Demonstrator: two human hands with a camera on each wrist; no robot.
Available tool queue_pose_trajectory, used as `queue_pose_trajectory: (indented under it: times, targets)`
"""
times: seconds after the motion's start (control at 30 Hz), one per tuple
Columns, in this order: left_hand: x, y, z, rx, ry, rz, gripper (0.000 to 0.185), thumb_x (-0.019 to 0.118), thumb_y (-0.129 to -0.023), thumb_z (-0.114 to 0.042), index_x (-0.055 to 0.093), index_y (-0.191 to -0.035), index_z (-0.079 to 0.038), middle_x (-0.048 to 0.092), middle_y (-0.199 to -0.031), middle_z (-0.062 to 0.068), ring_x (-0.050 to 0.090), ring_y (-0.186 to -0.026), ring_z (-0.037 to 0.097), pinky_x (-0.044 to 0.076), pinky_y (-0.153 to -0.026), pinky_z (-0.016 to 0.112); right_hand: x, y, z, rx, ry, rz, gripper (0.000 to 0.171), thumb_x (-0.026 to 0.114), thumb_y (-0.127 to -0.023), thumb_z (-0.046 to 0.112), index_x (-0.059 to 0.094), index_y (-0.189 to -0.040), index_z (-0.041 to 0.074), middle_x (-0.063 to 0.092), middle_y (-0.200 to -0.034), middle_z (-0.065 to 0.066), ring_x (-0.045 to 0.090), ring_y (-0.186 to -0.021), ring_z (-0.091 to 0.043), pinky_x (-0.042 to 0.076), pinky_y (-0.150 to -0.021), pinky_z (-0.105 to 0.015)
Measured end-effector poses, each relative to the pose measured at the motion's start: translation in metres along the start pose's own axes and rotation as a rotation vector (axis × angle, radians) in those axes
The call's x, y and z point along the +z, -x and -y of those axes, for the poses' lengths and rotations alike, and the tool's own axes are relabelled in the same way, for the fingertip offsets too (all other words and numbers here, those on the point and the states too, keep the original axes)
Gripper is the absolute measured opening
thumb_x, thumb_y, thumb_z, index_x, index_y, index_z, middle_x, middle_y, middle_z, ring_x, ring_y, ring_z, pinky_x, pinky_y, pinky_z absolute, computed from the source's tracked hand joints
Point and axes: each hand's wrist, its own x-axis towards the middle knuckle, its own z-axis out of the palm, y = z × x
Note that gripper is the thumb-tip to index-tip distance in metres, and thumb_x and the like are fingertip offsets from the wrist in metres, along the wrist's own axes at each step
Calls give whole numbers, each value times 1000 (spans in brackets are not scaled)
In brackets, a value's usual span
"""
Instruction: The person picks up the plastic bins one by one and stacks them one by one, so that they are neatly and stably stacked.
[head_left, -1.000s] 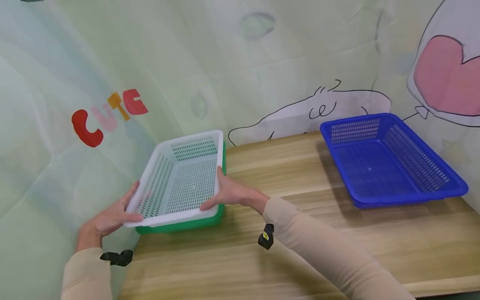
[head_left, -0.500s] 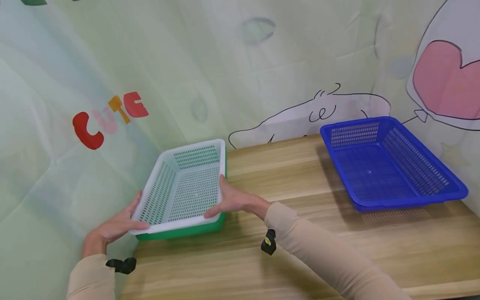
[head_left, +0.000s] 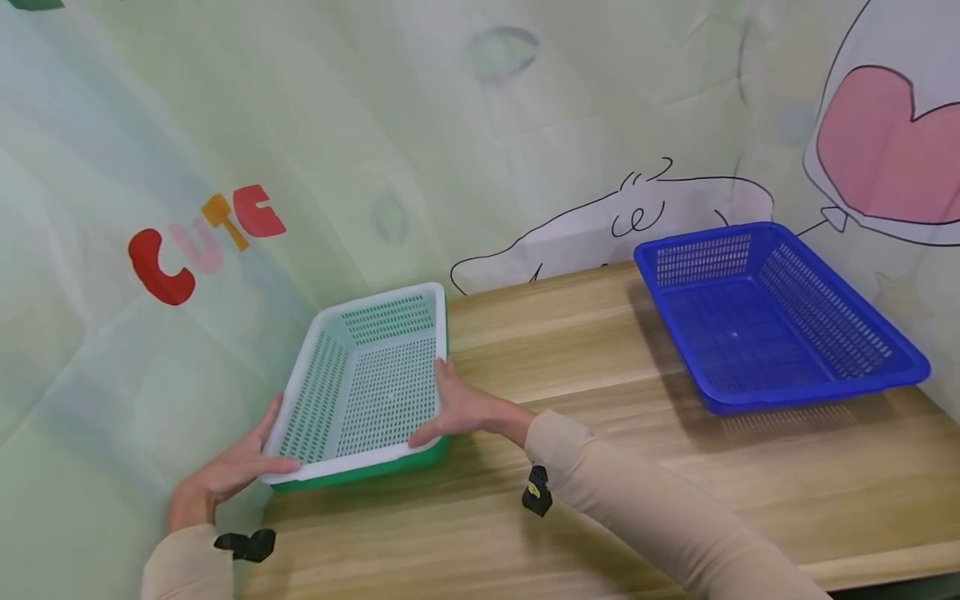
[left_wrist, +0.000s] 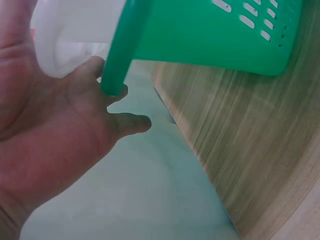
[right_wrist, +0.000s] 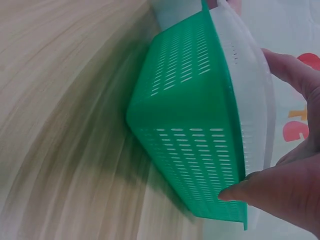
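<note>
Two baskets sit nested at the left end of the bench (head_left: 600,450) — a white basket (head_left: 360,392) inside a green basket (head_left: 367,468), with only the green rim and lower wall showing around it in the head view. Your left hand (head_left: 232,468) holds the near left corner of the white basket, thumb lying over its rim; in the left wrist view the palm sits under the white rim while the green rim rests against your fingers (left_wrist: 127,122). Your right hand (head_left: 461,408) grips the right long side near the front corner, thumb along the white rim and fingers reaching down the outside; the right wrist view shows a fingertip pressed on the green wall just below the rim. The stack's left side hangs past the bench's left edge, close to the printed cloth backdrop (head_left: 225,125). Well apart, at the right end of the bench, a blue basket (head_left: 772,317) lies against the backdrop. Beige sleeves (head_left: 660,508) cover both of your forearms, each with a black strap at the wrist.
</note>
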Motion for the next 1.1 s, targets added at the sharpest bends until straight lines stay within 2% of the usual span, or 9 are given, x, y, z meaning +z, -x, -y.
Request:
queue_pose_trajectory:
  times: [0.07, 0.17, 0.3, 0.4, 0.5, 0.6, 0.73, 0.93, 1.1]
  targets:
    - [0, -1, 0, 4, 9, -1, 123, 74, -87, -13, -27, -153, -34, -6, -162, 27, 25, -134, 47, 12, -103, 79, 0, 0, -1, -3, 20, 2, 134, 92, -70, 23, -5, -160, 7, -10, -165, -18, -6, -151, -26, 8, -120, -45]
    - [0, -2, 1, 4, 16, -4, 124, 74, -86, -12, -28, -153, -33, -9, -162, 26, 23, -134, 48, 11, -103, 78, 0, -1, -3, -34, 36, 1, 132, 93, -68, 21, 0, -161, 9, -3, -166, -18, -1, -152, -27, 11, -120, -47]
    - [1, -2, 2, 1, 29, -9, 124, 75, -86, -11, -28, -153, -31, -12, -162, 26, 23, -134, 48, 11, -104, 77, 2, 0, -7, -46, 57, -4, 131, 94, -67, 21, 2, -160, 9, -4, -165, -20, 5, -151, -28, 13, -120, -46]
    - [4, -2, 3, 0, 34, -11, 123, 74, -87, -11, -28, -153, -29, -10, -162, 27, 27, -133, 47, 16, -106, 74, 5, 0, -9, -35, 78, -13, 133, 94, -66, 23, 2, -160, 7, -7, -165, -21, -1, -151, -28, 12, -120, -45]
    - [6, -1, 4, -3, 23, -10, 121, 73, -89, -11, -28, -153, -28, -8, -162, 27, 33, -131, 44, 28, -107, 64, 6, 0, -11, -44, 88, -21, 134, 95, -65, 23, 2, -160, 7, -7, -165, -21, -3, -151, -28, 12, -120, -45]
    - [7, -1, 5, -12, 27, -5, 121, 73, -89, -11, -29, -153, -27, -7, -162, 28, 38, -130, 42, 39, -102, 43, 7, -1, -12, -54, 100, -27, 134, 95, -65, 25, 2, -161, 7, -6, -165, -20, -2, -151, -28, 14, -120, -44]
    - [8, -1, 7, -21, 53, 0, 124, 74, -88, -10, -30, -152, -29, -5, -162, 28, 40, -129, 40, 41, -92, 22, 7, 0, -14, -33, 110, -26, 136, 94, -66, 28, 0, -161, 7, -11, -165, -20, 2, -151, -28, 16, -119, -44]
    - [11, 0, 11, 6, 88, -3, 126, 75, -86, -7, -29, -152, -34, -6, -162, 27, 44, -126, 38, 44, -89, 20, 6, 2, -16, -60, 72, -24, 133, 95, -66, 25, 3, -161, 13, -8, -166, -17, -4, -151, -26, 16, -119, -45]
    - [13, -1, 16, 36, 107, 6, 124, 74, -87, -6, -25, -153, -40, -8, -163, 25, 47, -125, 28, 43, -90, 19, 4, 3, -16, -53, 58, -23, 136, 95, -65, 23, 0, -161, 12, -12, -165, -16, 3, -151, -27, 17, -119, -45]
